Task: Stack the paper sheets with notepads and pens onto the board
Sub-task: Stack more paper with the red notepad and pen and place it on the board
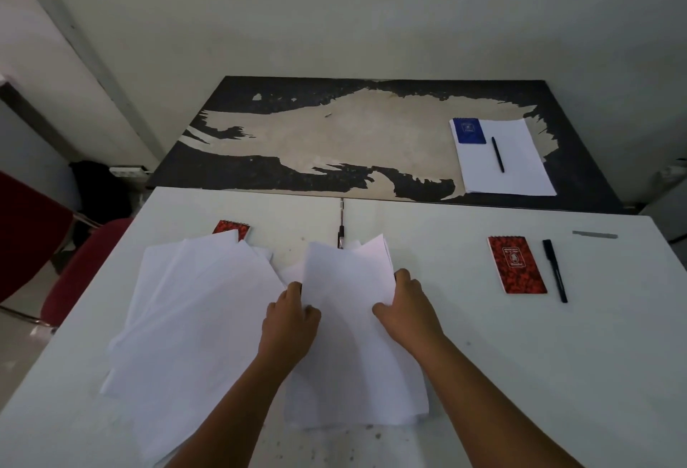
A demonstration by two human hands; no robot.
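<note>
Paper sheets (349,304) — a bundle held between both hands near the middle of the white table (520,374), long axis running away from the person toward the board (334,140).

Head view: left hand (290,322) gripped the bundle's left edge, thumb on top; right hand (405,307) gripped the right edge, fingers curled round it. Far end of the bundle lifted and slightly fanned. A looser spread of sheets (193,318) lay just to the left, partly under the bundle, skewed.

Board sat straight ahead beyond the table's far edge — one finished set (509,162) with blue notepad (467,131) and pen (498,155) already lay on its right part.

On the table: red notepad (516,265) and black pen (554,270) off to the right, nearer the right hand; another red notepad (232,229) and pen (340,229) at the far side, partly covered by paper.

Judged next: square the bundle, carry it forward onto the board.
</note>
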